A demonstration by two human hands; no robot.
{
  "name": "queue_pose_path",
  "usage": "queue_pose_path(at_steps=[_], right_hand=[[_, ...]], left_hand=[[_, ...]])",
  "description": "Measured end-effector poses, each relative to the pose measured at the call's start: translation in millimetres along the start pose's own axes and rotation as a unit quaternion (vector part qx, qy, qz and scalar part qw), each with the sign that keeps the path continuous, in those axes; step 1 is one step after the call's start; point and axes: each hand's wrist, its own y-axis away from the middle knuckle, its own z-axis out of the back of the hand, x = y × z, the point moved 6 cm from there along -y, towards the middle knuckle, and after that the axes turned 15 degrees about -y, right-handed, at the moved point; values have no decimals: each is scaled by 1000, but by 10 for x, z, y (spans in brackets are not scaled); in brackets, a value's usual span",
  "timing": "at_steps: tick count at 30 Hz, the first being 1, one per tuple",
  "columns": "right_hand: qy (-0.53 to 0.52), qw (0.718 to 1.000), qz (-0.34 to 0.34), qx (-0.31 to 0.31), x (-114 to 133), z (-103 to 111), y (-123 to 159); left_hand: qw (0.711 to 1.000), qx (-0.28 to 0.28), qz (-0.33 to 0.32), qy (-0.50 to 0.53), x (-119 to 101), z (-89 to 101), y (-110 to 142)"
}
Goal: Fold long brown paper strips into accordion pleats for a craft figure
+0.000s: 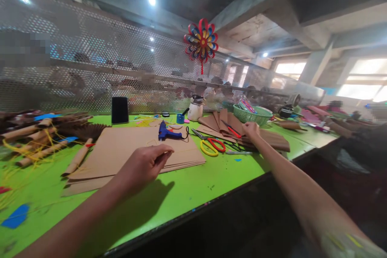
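The left hand (149, 162) is pinched above kraft paper sheets (111, 149), the right hand (250, 130) curled by folded brown paper (273, 139) at right; any grip is unclear. A low sweep farther in could jostle the blue glue gun (163, 131) on those sheets, perhaps smearing glue.

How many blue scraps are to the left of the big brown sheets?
3. One blue scrap lies on the green table near the front. A second scrap is at the back of the brown rolls, and a third scrap is among them. More may be hidden.
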Motion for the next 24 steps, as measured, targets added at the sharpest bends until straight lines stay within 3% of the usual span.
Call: queue_pose_path(at_steps=[5,11,17,20,24], right_hand=[[-31,997,68,17,247,-301,211],[-47,993,108,29,486,-548,373],[-102,987,120,29,562,-632,517],[-60,993,99,37,499,-693,517],[-93,991,97,25,490,-443,736]], left_hand=[[999,-3,-46,-11,-149,32,23],[995,19,-63,-69,-135,4,51],[993,24,-59,-96,-161,11,123],[992,35,-59,-103,-188,-33,157],[991,58,-52,-111,-181,-133,194]])
